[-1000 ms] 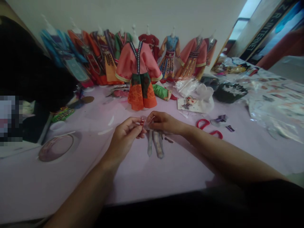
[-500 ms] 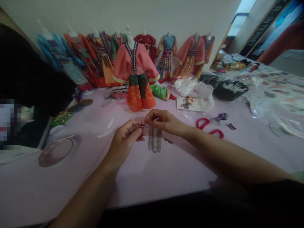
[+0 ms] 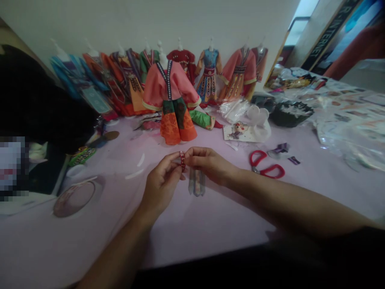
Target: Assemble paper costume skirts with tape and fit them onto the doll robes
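My left hand (image 3: 162,176) pinches a short red patterned ribbon strip (image 3: 182,159) between thumb and fingers. My right hand (image 3: 210,163) meets it from the right, its thumb and fingertips closed at the strip's edge. Under the right hand, grey pointed fabric strips with a pinkish middle (image 3: 197,188) lie on the table, their upper ends hidden. Just behind both hands stands a doll form in a pink jacket (image 3: 180,86) and green-orange skirt (image 3: 179,124).
Red-handled scissors (image 3: 270,170) lie to the right, near purple scraps (image 3: 281,148). A clear roll of tape or ring (image 3: 75,198) is at the left. Several dressed doll forms line the wall. A patterned card (image 3: 240,132), plastic bags (image 3: 234,110) and a dark bowl (image 3: 291,114) sit behind.
My right fingers have come down and closed against the red strip, which now shows more of its length. A small dark scrap beside the grey strips is now hidden. The view has shifted slightly.
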